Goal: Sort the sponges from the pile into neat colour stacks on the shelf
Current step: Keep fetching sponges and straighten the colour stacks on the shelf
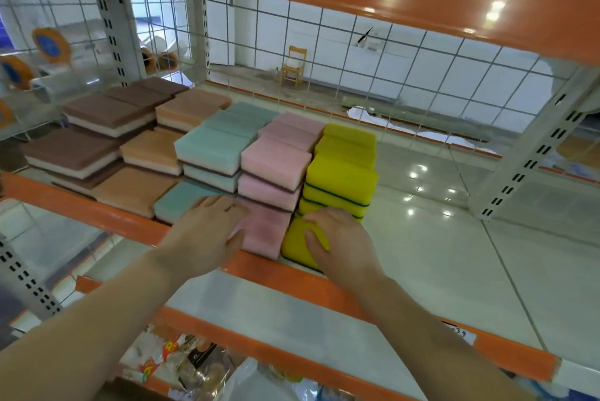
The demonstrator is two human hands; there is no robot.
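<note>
Both hands at the front sponges, lower centre of frame.

Left hand [207, 225] lies flat, fingers spread, on the pink sponge [264, 231]; right hand [337, 238] curls round the yellow sponge [293, 246], likely squaring both against the shelf [97, 210] edge.

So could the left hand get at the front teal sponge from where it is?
Probably yes: the left hand lies flat right beside the front teal sponge at the shelf edge, and nothing stands between them.
</note>
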